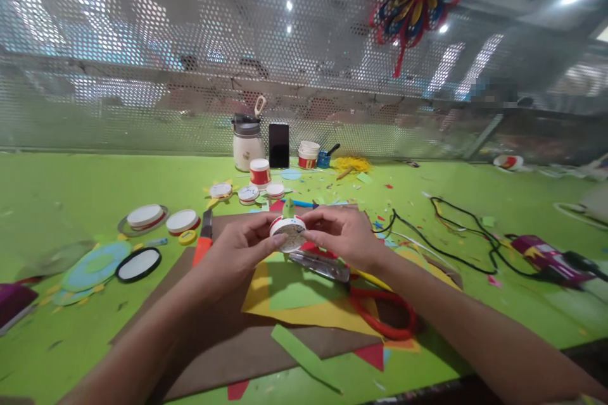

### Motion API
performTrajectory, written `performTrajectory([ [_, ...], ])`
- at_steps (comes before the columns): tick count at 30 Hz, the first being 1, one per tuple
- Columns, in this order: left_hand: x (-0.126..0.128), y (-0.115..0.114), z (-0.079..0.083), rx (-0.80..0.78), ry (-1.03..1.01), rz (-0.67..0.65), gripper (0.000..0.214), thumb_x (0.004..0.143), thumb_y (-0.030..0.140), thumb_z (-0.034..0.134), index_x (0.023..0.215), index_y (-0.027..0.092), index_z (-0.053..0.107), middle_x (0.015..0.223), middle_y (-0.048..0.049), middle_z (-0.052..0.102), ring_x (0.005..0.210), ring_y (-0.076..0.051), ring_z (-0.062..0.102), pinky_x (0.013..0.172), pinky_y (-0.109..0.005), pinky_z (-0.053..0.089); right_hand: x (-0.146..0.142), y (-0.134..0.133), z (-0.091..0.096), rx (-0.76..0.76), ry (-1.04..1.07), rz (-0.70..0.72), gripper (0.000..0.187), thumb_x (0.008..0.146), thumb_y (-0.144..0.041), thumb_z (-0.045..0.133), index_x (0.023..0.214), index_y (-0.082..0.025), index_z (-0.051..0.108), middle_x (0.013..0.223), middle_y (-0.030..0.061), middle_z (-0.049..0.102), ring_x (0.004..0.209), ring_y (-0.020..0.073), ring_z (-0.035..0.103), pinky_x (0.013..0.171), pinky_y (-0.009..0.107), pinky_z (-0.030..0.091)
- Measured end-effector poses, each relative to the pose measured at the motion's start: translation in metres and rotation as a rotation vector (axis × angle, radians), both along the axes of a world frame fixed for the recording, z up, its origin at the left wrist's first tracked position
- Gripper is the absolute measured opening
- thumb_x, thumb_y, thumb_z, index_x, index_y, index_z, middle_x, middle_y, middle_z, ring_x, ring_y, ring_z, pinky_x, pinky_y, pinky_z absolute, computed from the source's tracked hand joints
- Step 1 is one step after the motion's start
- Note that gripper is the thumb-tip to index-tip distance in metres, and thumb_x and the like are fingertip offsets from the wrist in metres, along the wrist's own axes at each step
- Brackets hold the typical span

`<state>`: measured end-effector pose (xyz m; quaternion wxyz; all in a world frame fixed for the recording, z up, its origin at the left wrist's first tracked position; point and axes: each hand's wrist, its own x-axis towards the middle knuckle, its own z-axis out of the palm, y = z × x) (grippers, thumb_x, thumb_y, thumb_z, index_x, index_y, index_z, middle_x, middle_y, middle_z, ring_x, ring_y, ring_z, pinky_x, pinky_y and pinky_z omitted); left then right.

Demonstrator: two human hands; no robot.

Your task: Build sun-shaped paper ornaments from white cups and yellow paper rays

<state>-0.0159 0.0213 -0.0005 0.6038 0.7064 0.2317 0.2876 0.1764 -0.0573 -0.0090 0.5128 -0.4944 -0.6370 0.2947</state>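
Note:
Between my two hands is a small round paper-cup base (287, 235), white with a red band and a speckled face turned toward me. A green paper leaf shape (289, 209) stands up from its top edge. My left hand (247, 242) pinches the left side, thumb on the face. On the right side, my right hand (339, 235) grips it with thumb and fingers. Just below lie scissors with red handles (384, 316), partly hidden by my right hand and arm. Under them are yellow paper (311, 316) and green paper (289, 296) on a brown board (228, 342).
An orange cutter (203, 240) lies left of my left hand. Several cut cup pieces (183, 221) and a black ring (139, 264) sit further left. Behind stand a flask (247, 145), a phone (278, 145) and cups (308, 155). A purple glue gun (546, 259) with black cord lies right.

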Motion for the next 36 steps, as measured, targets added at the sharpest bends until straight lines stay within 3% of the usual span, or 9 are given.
performTrajectory([
  [8,0.003,0.002,-0.007,-0.207,0.008,-0.077,0.028,0.080,0.029,0.069,0.107,0.020,0.070,0.102,-0.0068,0.073,0.089,-0.020,0.066,0.084,-0.031,0.051,0.001,0.003,0.000,-0.057,0.094,-0.036,0.026,0.080,-0.033,0.066,0.100,-0.017,0.068,0.097,0.0065,0.071,0.086,0.0162,0.065,0.080,0.033,0.052],
  [12,-0.003,0.020,-0.005,-0.245,0.012,0.095,0.023,0.077,0.033,0.069,0.094,0.016,0.070,0.097,-0.0101,0.073,0.086,-0.020,0.067,0.079,-0.031,0.054,0.007,0.008,0.002,-0.124,0.055,-0.074,0.022,0.080,-0.035,0.064,0.091,-0.016,0.069,0.082,0.0033,0.071,0.071,0.0135,0.061,0.068,0.030,0.051],
  [15,-0.011,0.042,-0.005,-0.057,0.129,0.342,0.023,0.073,0.036,0.068,0.085,0.015,0.068,0.085,-0.0097,0.073,0.076,-0.019,0.067,0.067,-0.029,0.054,0.016,0.008,0.000,-0.153,-0.007,-0.090,0.025,0.081,-0.035,0.062,0.092,-0.015,0.070,0.080,0.0037,0.070,0.068,0.0135,0.060,0.064,0.029,0.049],
  [19,-0.018,0.065,-0.017,0.075,0.350,0.517,0.020,0.068,0.033,0.067,0.078,0.016,0.067,0.061,-0.0031,0.066,0.055,-0.016,0.057,0.051,-0.025,0.041,0.020,0.000,-0.007,-0.201,-0.267,-0.027,0.021,0.081,-0.032,0.061,0.089,-0.015,0.072,0.079,0.0042,0.070,0.069,0.0158,0.061,0.064,0.029,0.047],
  [21,-0.017,0.069,-0.023,0.177,0.492,0.561,0.014,0.067,0.029,0.067,0.073,0.017,0.067,0.055,-0.0018,0.062,0.056,-0.018,0.055,0.053,-0.026,0.038,0.017,-0.009,-0.011,-0.170,-0.428,0.008,0.018,0.081,-0.028,0.061,0.087,-0.015,0.073,0.082,0.0055,0.071,0.072,0.0174,0.062,0.066,0.030,0.046],
  [27,-0.010,0.070,-0.020,0.456,0.812,0.551,0.012,0.069,0.030,0.063,0.064,0.019,0.066,0.068,-0.0093,0.068,0.078,-0.029,0.061,0.063,-0.030,0.036,-0.005,-0.051,-0.003,0.060,-0.642,0.168,0.018,0.088,-0.026,0.058,0.098,-0.016,0.068,0.091,0.0094,0.068,0.084,0.0199,0.060,0.076,0.033,0.047],
  [31,-0.014,0.069,-0.019,0.544,0.972,0.524,0.023,0.073,0.038,0.060,0.066,0.017,0.066,0.066,-0.0108,0.067,0.076,-0.028,0.062,0.063,-0.029,0.036,-0.025,-0.088,0.007,0.108,-0.938,0.440,0.023,0.089,-0.037,0.058,0.097,-0.017,0.067,0.090,0.0110,0.064,0.087,0.0226,0.055,0.076,0.034,0.046],
  [33,-0.017,0.068,-0.019,0.594,1.015,0.501,0.032,0.079,0.041,0.053,0.077,0.014,0.069,0.073,-0.0100,0.068,0.081,-0.027,0.062,0.065,-0.029,0.035,-0.035,-0.103,0.002,0.163,-1.088,0.463,0.027,0.088,-0.041,0.058,0.090,-0.015,0.066,0.085,0.0124,0.063,0.088,0.0257,0.051,0.076,0.037,0.044],
  [36,-0.019,0.067,-0.018,0.654,1.054,0.476,0.044,0.087,0.042,0.042,0.093,0.009,0.069,0.087,-0.0112,0.068,0.090,-0.027,0.060,0.070,-0.030,0.035,-0.043,-0.113,-0.019,0.223,-1.131,0.436,0.024,0.093,-0.032,0.052,0.087,-0.012,0.064,0.084,0.0109,0.061,0.083,0.0233,0.048,0.074,0.036,0.043],
])
